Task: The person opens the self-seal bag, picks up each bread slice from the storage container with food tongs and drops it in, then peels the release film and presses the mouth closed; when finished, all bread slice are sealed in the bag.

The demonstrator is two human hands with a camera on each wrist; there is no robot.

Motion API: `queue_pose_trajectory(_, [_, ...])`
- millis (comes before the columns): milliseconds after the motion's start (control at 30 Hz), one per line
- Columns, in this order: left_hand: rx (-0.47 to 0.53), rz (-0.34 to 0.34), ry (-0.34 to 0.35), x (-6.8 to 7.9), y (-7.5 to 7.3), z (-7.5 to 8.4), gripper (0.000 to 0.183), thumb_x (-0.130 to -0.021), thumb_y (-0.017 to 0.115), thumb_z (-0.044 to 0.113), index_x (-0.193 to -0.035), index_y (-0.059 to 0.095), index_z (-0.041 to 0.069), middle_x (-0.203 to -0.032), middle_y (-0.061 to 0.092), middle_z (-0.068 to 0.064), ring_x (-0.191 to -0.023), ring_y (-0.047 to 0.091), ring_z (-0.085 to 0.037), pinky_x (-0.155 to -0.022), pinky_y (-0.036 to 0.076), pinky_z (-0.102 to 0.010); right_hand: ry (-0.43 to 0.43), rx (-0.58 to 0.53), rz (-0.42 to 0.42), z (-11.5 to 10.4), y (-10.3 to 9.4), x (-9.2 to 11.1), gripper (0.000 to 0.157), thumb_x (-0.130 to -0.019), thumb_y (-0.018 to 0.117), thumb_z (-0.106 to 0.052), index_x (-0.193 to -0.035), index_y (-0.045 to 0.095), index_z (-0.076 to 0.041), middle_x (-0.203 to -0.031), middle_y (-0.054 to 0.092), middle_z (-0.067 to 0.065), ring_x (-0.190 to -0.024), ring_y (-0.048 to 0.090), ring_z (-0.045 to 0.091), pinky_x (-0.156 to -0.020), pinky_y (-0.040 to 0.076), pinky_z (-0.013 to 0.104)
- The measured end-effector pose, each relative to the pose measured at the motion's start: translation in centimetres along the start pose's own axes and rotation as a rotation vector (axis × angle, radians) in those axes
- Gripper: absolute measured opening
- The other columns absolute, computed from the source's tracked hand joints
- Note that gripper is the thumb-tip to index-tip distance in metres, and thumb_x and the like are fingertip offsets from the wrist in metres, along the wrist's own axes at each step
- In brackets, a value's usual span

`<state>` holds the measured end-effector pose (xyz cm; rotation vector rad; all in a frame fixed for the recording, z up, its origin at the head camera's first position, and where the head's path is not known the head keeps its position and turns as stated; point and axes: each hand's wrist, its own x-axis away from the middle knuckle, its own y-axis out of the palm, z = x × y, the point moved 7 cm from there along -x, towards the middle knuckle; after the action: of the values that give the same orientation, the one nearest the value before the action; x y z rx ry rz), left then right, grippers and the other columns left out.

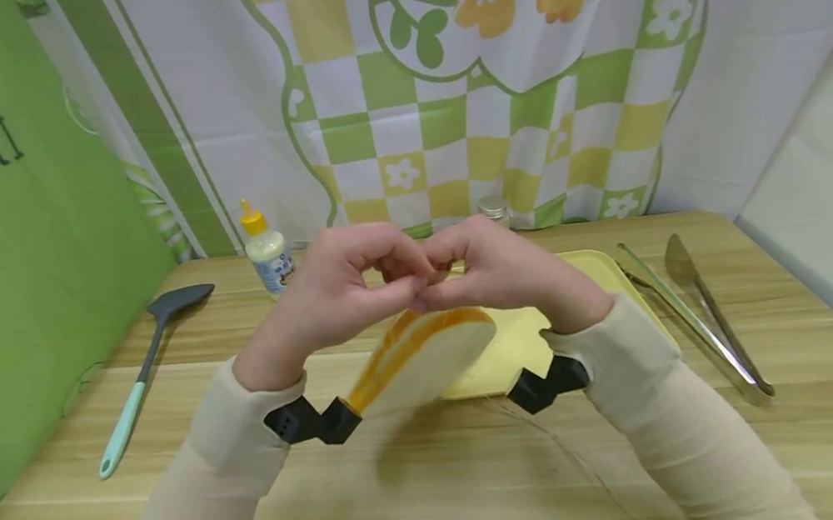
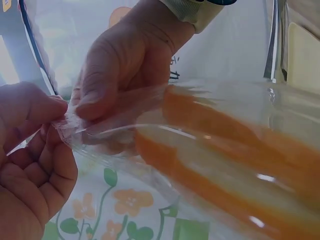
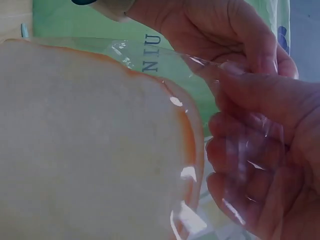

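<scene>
Bread slices (image 1: 462,343) with orange-brown crusts hang below both hands inside a clear plastic bag (image 3: 122,55). My left hand (image 1: 351,287) pinches the gathered end of the bag between thumb and fingers. Right beside it, my right hand (image 1: 496,273) pinches the same end, and the fingertips of both hands meet there. The left wrist view shows thin, crinkled film between the hands, with the bread crusts (image 2: 215,185) lying a short way from the fingers. In the right wrist view, film also drapes over the right hand's curled fingers.
A yellow tray (image 1: 590,260) lies behind the bread. A small bottle with a yellow cap (image 1: 269,253) and a metal-lidded jar (image 1: 493,209) stand at the back. To the left is a turquoise-handled spatula (image 1: 132,404); to the right, metal tongs (image 1: 719,319).
</scene>
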<state>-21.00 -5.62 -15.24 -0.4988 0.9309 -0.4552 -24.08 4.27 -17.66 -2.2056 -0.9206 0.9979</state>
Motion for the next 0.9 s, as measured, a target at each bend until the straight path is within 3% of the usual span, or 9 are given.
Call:
queue_pose_trajectory(400, [0.012, 0.054, 0.066, 0.2, -0.4, 0.2, 0.015, -0.075, 0.06, -0.012, -0.077, 0.066, 0.003, -0.07, 0.061, -0.001, -0.064, 0.053, -0.011, -0.06, 0.046, -0.024, 0.098, -0.034, 0.014, 2.5, -0.7, 2.9, 0.01, -0.076, 0.076, -0.01, -0.077, 0.067, -0.012, -0.072, 0.062, -0.005, -0.066, 0.056, 0.012, -0.064, 0.048, 0.027])
queue_pose_trajectory(667, [0.069, 0.068, 0.072, 0.4, -1.0, 0.0, 0.016, -0.075, 0.06, -0.014, -0.078, 0.066, 0.001, -0.072, 0.062, -0.004, -0.064, 0.054, -0.012, -0.059, 0.047, -0.024, 0.239, -0.015, 0.041, 5.0, -1.1, 4.7, 0.012, -0.074, 0.077, -0.009, -0.077, 0.065, -0.012, -0.072, 0.06, -0.003, -0.069, 0.054, 0.013, -0.064, 0.048, 0.026])
queue_pose_trajectory(900, [0.094, 0.112, 0.076, 0.8, -1.8, 0.0, 0.015, -0.073, 0.06, -0.016, -0.077, 0.065, -0.003, -0.072, 0.063, -0.007, -0.064, 0.053, -0.012, -0.058, 0.046, -0.024, 0.273, 0.014, 0.068, 6.9, -1.4, 6.1, 0.009, -0.077, 0.074, -0.008, -0.076, 0.065, -0.01, -0.073, 0.061, -0.002, -0.067, 0.054, 0.01, -0.064, 0.048, 0.026])
